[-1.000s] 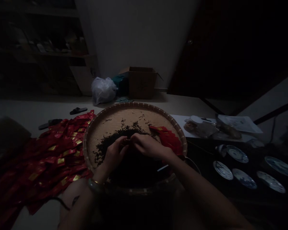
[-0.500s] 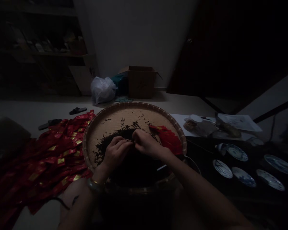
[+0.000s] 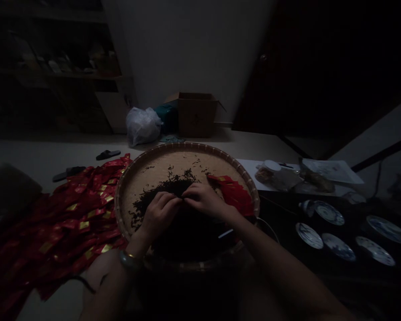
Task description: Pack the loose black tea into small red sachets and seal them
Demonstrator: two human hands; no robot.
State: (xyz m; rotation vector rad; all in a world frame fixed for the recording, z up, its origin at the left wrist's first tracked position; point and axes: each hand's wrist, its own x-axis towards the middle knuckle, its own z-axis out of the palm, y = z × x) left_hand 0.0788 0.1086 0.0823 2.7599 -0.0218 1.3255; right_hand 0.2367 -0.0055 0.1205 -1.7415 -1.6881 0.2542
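My left hand (image 3: 160,211) and my right hand (image 3: 203,200) meet over a round woven bamboo tray (image 3: 147,167). Their thumbs and fingers are closed in a pinch, fingertips almost touching, on a small dark bit that looks like a tea leaf (image 3: 182,199). Below them spreads a heap of dark, dried tea leaves (image 3: 183,240), with loose ones scattered toward the far side. Red packets (image 3: 235,194) lie fanned on the tray's right side, just beyond my right wrist. A thin whitish strip (image 3: 225,233) rests on the heap near my right forearm.
Many red packets (image 3: 93,205) cover the floor at left, near dark slippers (image 3: 108,154). Behind the tray are a white plastic bag (image 3: 143,126) and a cardboard box (image 3: 197,116). At right, several blue-and-white dishes (image 3: 339,246) stand on a dark surface. The room is dim.
My two hands have shifted slightly; the right fingers have lowered and stretched toward the left fingertips. The tray, tea and packets look the same.
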